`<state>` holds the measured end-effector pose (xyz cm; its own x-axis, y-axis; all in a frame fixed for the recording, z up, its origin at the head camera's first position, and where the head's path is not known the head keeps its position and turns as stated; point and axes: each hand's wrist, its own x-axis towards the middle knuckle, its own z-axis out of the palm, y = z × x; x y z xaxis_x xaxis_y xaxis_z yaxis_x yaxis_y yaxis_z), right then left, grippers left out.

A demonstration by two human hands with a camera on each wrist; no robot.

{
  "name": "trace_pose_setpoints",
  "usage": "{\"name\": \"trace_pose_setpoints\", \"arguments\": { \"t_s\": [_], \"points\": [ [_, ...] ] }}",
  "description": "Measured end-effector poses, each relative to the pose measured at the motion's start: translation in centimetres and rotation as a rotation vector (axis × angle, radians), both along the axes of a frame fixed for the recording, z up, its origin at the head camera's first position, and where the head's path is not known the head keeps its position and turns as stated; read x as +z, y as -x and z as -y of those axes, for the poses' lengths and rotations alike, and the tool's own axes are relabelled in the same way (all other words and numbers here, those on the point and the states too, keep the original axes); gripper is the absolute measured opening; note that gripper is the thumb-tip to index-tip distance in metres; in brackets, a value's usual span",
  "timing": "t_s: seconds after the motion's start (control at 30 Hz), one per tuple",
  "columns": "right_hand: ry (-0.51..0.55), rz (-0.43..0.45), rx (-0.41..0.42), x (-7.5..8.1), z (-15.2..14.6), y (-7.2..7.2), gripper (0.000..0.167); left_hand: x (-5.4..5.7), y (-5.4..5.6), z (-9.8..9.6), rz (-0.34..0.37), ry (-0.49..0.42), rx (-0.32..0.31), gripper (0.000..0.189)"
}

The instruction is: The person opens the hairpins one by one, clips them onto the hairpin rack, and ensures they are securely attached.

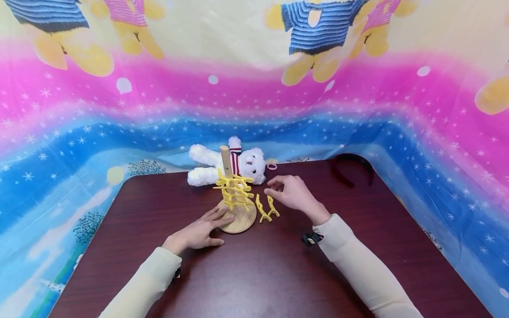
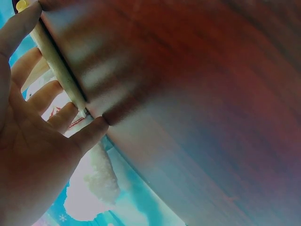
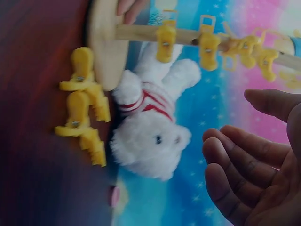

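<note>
A wooden stand with a round base [image 1: 238, 223] and an upright post [image 1: 225, 160] carries several yellow plastic pieces [image 1: 234, 187] that look like clips. My left hand [image 1: 200, 232] rests flat with spread fingers, its fingertips on the left part of the base. To the right of the stand, my right hand [image 1: 292, 193] hovers over the table, its fingers loosely bent and nothing between them. Two more yellow pieces [image 3: 80, 110] stand on the table between the base and that hand. In the left wrist view, the fingers [image 2: 89, 134] reach along the base edge.
Behind the stand a white plush bear [image 1: 252, 163] in a striped top lies on its side. A small pink ring [image 1: 272, 167] is near its head. A dark headband [image 1: 354, 170] lies at the back right of the brown table [image 1: 254, 274], before a printed cloth backdrop [image 1: 254, 92].
</note>
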<state>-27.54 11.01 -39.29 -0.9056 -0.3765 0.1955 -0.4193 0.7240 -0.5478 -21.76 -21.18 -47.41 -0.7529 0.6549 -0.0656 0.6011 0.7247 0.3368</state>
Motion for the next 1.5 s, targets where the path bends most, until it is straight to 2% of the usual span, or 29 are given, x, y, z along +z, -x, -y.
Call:
{"name": "trace_pose_setpoints", "arguments": {
  "t_s": [0.37,0.87,1.3,1.5],
  "points": [
    [-0.070,0.092,-0.078,-3.8,-1.2,1.3,0.026,-0.1,0.1,0.1,-0.003,0.007,0.001,0.072],
    [-0.221,0.163,-0.108,-6.9,-0.7,1.6,0.022,-0.1,0.1,0.1,-0.013,0.005,-0.007,0.072],
    [-0.361,0.190,-0.138,-7.3,0.0,1.6,0.047,-0.1,0.0,0.1,-0.004,0.003,-0.001,0.072],
    [-0.389,0.204,-0.178,-7.1,-0.8,1.8,0.034,-0.3,0.1,0.3,-0.009,0.006,-0.003,0.072]
  ]
}}
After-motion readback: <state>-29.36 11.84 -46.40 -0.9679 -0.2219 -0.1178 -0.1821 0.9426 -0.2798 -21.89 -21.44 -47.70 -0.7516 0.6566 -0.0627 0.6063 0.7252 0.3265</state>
